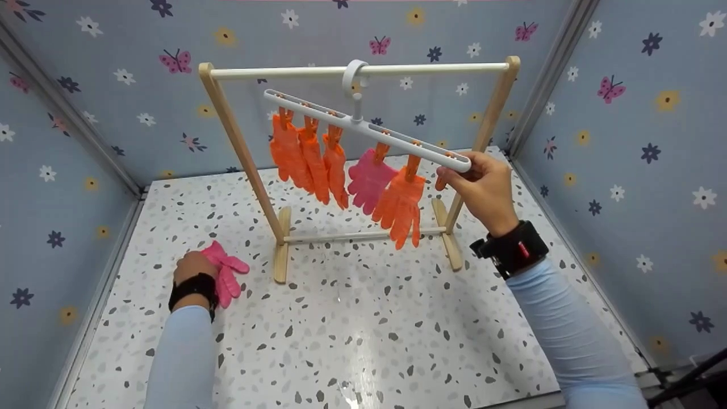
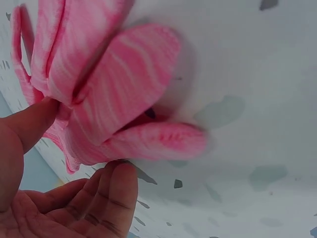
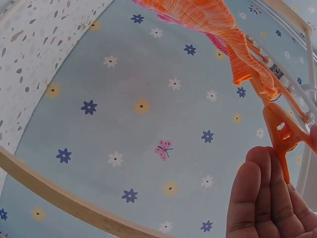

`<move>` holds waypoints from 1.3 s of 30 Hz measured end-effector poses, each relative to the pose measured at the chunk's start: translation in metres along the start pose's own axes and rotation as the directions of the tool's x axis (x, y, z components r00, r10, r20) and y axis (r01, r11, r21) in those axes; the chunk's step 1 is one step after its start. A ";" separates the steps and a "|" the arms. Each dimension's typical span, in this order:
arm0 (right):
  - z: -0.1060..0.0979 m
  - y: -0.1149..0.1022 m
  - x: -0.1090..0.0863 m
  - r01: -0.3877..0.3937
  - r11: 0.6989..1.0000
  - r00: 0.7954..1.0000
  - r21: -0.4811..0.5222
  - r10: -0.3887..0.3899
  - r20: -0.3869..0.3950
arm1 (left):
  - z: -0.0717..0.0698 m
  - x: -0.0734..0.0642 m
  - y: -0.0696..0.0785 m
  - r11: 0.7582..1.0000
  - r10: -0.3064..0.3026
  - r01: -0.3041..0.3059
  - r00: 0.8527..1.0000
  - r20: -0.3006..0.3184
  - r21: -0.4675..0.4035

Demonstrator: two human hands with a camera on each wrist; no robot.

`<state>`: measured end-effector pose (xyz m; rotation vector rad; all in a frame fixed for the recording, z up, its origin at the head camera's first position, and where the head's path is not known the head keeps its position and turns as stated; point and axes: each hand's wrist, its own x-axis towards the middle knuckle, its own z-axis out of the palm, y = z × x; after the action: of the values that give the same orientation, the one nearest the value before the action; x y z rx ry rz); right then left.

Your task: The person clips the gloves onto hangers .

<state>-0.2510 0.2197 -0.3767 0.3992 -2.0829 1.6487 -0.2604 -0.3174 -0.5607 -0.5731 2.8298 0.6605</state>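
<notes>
My left hand [image 1: 194, 267] is down on the table at the left, with a pink glove [image 1: 228, 281] between its thumb and fingers. In the left wrist view, the thumb presses on the pink glove [image 2: 131, 74] and the fingertips sit at its lower edge. My right hand [image 1: 489, 190] is at the right end of a white clip hanger [image 1: 423, 150], pinching the orange clothespin [image 3: 280, 131] there. That end tilts down. Three orange gloves [image 1: 289, 150] hang clipped on the left half; a pink glove [image 1: 368, 180] and an orange glove [image 1: 402, 204] hang on the right.
The hanger's hook [image 1: 353, 79] loops over the white rail [image 1: 272, 73] of a small wooden stand [image 1: 241, 150]. Below runs a lower crossbar [image 1: 363, 234] between the stand's feet. Flower-patterned walls [image 1: 619, 147] enclose the speckled tabletop [image 1: 341, 318] at the back and sides.
</notes>
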 end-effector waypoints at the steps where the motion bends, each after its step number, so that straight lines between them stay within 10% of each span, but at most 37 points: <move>1: 0.000 0.000 0.000 -0.002 1.000 1.000 -0.010 0.001 -0.005 | 0.001 0.002 -0.001 1.000 -0.002 0.002 1.000 0.007 -0.002; 16: 0.000 0.000 -0.001 -0.012 0.997 1.000 -0.072 0.010 -0.025 | 0.006 0.034 -0.024 0.996 -0.012 0.026 0.988 0.153 -0.086; 23: 0.000 0.001 -0.001 -0.008 0.999 1.000 -0.045 0.007 -0.006 | 0.015 0.050 -0.033 0.995 -0.031 0.042 0.993 0.115 -0.094; 33: 0.000 0.001 -0.002 -0.017 0.999 1.000 -0.035 0.016 -0.001 | 0.058 0.117 -0.083 0.994 0.029 -0.020 0.996 0.080 -0.108; 39: 0.002 0.001 -0.003 -0.007 0.999 1.000 -0.047 0.007 -0.009 | 0.059 0.114 -0.083 0.991 0.040 -0.028 0.996 0.084 -0.132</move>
<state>-0.2492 0.2180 -0.3794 0.3691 -2.1151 1.5991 -0.3251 -0.3962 -0.6748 -0.5046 2.7361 0.8604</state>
